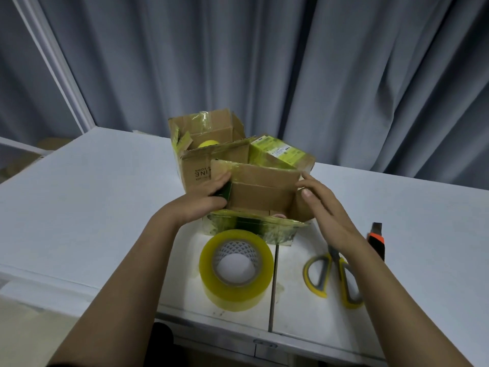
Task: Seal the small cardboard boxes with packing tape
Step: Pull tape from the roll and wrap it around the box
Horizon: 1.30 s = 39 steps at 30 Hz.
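Observation:
A small open cardboard box [260,197] stands near the middle of the white table [92,197], its flaps up and old yellowish tape on its front flap. My left hand [209,200] grips the box's left side wall, thumb on the near face. My right hand [321,205] touches the right edge of the raised flap with nearly straight fingers. In front of the box, upright on its side, lies a big roll of yellowish packing tape [236,268].
Two more cardboard boxes stand behind: an open one [209,128] with a yellow roll inside, and a printed one [214,165]. A taped parcel with a label [280,153] sits right of them. Yellow-grey scissors [332,276] and an orange-black utility knife [377,241] lie right. Grey curtains hang behind.

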Each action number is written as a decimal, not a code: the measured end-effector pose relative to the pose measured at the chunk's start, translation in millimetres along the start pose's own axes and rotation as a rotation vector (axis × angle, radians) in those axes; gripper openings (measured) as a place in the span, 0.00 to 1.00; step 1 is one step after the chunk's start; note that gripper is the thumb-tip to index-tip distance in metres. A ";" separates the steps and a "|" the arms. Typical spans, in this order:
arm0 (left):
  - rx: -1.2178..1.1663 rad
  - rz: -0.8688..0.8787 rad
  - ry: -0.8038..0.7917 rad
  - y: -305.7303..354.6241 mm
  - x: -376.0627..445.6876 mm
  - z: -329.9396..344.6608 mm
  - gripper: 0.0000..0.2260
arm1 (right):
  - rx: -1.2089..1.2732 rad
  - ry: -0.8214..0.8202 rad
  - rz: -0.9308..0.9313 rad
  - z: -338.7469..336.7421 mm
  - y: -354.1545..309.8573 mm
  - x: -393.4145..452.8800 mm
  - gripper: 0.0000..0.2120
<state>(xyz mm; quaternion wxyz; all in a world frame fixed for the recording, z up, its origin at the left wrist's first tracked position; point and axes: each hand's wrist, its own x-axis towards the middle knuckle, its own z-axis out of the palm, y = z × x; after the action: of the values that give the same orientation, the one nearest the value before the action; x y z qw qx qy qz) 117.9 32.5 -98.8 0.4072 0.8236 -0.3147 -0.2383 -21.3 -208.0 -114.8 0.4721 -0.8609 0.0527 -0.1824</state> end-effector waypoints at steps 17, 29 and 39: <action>-0.045 0.007 0.162 -16.5 -1.7 15.0 0.20 | -0.192 0.010 -0.030 26.9 -1.9 -27.3 0.09; 0.463 0.079 0.547 -14.3 1.1 20.5 0.40 | -0.353 0.134 -0.040 27.2 12.5 20.3 0.38; 0.740 0.087 0.313 -12.6 2.3 51.7 0.30 | -0.580 0.210 -0.126 34.9 22.7 7.2 0.08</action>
<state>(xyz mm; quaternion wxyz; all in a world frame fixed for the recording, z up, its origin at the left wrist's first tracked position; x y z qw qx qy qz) 90.0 9.9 -138.1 0.1359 0.9269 -0.3479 0.0368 0.0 -194.7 -148.8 0.1867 -0.9376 0.0974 -0.2766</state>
